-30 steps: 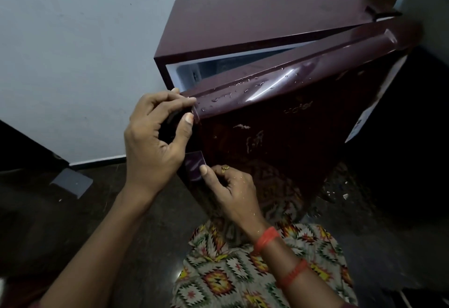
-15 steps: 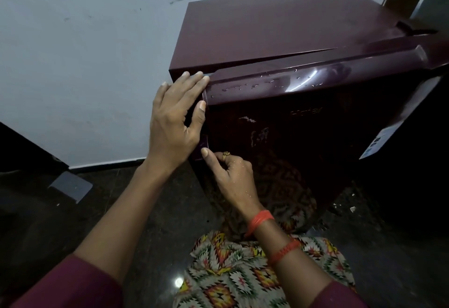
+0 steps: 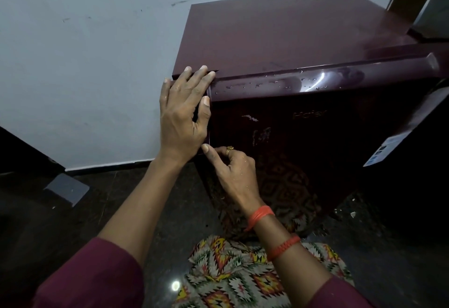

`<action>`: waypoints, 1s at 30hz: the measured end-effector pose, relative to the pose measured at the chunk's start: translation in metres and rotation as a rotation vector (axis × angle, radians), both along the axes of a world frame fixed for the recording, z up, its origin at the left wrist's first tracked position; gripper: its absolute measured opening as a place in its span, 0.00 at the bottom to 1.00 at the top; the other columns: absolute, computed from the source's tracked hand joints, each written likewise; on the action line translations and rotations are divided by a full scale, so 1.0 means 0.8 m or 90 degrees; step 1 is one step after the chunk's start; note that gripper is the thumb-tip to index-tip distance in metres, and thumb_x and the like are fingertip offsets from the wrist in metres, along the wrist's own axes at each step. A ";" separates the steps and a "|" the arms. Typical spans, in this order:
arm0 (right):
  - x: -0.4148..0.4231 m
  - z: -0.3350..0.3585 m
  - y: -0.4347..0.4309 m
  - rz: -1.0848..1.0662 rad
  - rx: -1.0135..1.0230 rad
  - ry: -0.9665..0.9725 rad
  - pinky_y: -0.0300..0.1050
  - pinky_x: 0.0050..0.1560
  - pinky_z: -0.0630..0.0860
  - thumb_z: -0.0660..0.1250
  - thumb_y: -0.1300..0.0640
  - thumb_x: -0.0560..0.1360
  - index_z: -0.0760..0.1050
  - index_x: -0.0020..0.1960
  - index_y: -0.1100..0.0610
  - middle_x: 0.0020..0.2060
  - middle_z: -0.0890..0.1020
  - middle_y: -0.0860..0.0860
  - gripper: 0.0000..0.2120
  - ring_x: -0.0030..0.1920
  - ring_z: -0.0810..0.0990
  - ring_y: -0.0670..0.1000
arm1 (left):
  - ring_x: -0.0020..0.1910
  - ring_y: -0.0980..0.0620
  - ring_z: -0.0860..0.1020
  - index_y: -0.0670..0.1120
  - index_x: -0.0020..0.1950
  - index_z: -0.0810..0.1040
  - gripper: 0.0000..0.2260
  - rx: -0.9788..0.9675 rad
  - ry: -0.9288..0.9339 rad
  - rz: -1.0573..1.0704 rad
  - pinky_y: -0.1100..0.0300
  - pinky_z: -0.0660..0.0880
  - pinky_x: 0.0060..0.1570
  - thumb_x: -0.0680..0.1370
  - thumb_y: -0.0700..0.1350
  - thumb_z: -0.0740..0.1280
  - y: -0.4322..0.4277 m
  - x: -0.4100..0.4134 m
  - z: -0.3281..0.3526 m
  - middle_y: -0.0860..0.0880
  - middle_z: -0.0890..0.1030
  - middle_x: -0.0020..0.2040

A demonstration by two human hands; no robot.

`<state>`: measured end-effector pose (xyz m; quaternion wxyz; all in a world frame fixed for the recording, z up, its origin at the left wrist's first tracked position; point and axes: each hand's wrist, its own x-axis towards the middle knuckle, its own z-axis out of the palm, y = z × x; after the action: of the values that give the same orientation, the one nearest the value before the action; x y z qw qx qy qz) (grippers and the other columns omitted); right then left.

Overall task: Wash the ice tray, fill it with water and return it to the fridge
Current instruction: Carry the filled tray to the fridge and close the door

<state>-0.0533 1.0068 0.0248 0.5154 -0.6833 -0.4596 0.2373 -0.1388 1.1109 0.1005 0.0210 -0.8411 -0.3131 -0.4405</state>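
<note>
Door now closed on maroon fridge; left fingers flat, right fingers curled against it; dark floor.

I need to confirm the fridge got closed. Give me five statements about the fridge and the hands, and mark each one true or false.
1. The fridge door stands wide open. False: it lies shut against the body and no gap shows.
2. The left hand lies with straight fingers on the door's top corner. True.
3. Water drops sit along the door's top edge. True.
4. The right hand holds the ice tray. False: it holds nothing that shows. One outstretched digit touches the door's edge and the other fingers are curled.
5. Orange bands circle the left wrist. False: they are on the right wrist.
</note>
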 end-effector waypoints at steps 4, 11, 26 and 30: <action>0.005 0.021 -0.009 -0.133 0.199 -0.173 0.47 0.42 0.80 0.72 0.44 0.76 0.82 0.50 0.52 0.44 0.82 0.45 0.11 0.42 0.81 0.44 | 0.77 0.49 0.64 0.47 0.73 0.73 0.19 0.005 0.002 0.006 0.43 0.53 0.77 0.84 0.45 0.56 -0.001 0.000 -0.001 0.50 0.72 0.74; 0.029 0.083 0.000 -0.167 0.290 -0.483 0.54 0.70 0.68 0.67 0.53 0.79 0.77 0.70 0.54 0.69 0.77 0.54 0.20 0.70 0.74 0.55 | 0.77 0.50 0.63 0.49 0.75 0.71 0.19 0.021 0.038 0.034 0.43 0.53 0.76 0.84 0.49 0.54 -0.001 -0.001 -0.002 0.52 0.70 0.75; 0.151 0.082 -0.022 -0.246 0.058 -0.645 0.59 0.81 0.49 0.54 0.44 0.84 0.60 0.81 0.46 0.81 0.60 0.54 0.26 0.82 0.55 0.54 | 0.78 0.47 0.60 0.49 0.78 0.66 0.22 0.043 0.073 0.081 0.41 0.51 0.76 0.84 0.51 0.56 -0.003 0.002 -0.010 0.51 0.66 0.78; 0.171 0.080 -0.040 -0.255 0.023 -0.658 0.59 0.81 0.48 0.54 0.44 0.84 0.57 0.82 0.47 0.82 0.58 0.54 0.27 0.82 0.53 0.54 | 0.78 0.47 0.59 0.49 0.78 0.66 0.22 0.041 0.070 0.083 0.41 0.50 0.77 0.84 0.52 0.55 -0.005 0.002 -0.011 0.51 0.66 0.78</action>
<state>0.0835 0.9751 0.0892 0.2696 -0.7759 -0.5178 -0.2392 -0.1373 1.1066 0.0918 0.0940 -0.8408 -0.3509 -0.4013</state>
